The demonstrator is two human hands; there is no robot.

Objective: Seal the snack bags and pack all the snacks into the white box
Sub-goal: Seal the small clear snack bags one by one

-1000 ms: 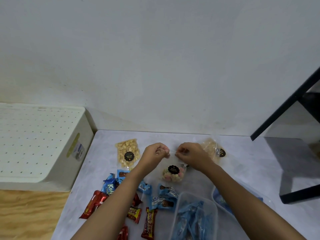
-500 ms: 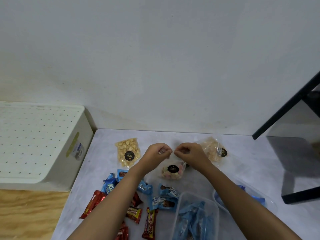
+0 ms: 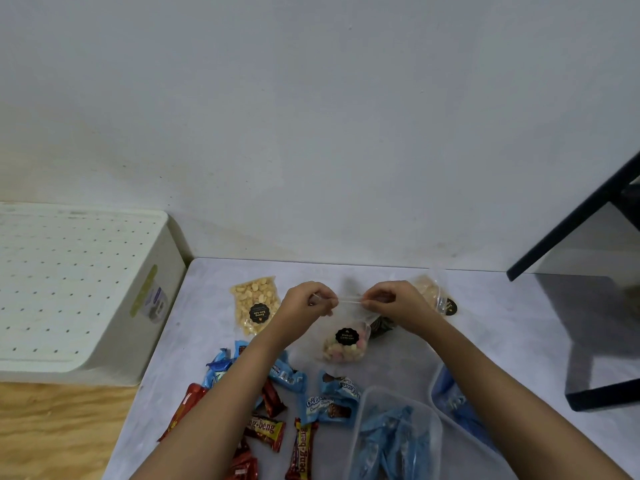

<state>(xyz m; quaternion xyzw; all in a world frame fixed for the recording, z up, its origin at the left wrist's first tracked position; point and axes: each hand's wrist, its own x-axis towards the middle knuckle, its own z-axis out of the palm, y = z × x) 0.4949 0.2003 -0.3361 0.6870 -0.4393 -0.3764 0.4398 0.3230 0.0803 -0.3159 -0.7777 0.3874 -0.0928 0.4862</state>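
Open table (image 3: 502, 341) lies to the right; snack bars (image 3: 266, 429) and clear tubs (image 3: 364, 410) crowd the near edge.

- "beng-beng" stands in pale letters on a red-gold bar wrapper (image 3: 265, 428), and again on a second bar wrapper (image 3: 302, 452) beside it.
- Round black label (image 3: 346, 336) on the clear bag (image 3: 343, 353): the top line seems to read "Biskuit"; the rest is too small.
- Black label (image 3: 259, 312) on the nut bag (image 3: 254, 294): upside down, unreadable.
- Blue wrapper (image 3: 329, 407): white lettering, blurred.
- Sticker (image 3: 154, 303) on the white box (image 3: 69, 289): print too small.
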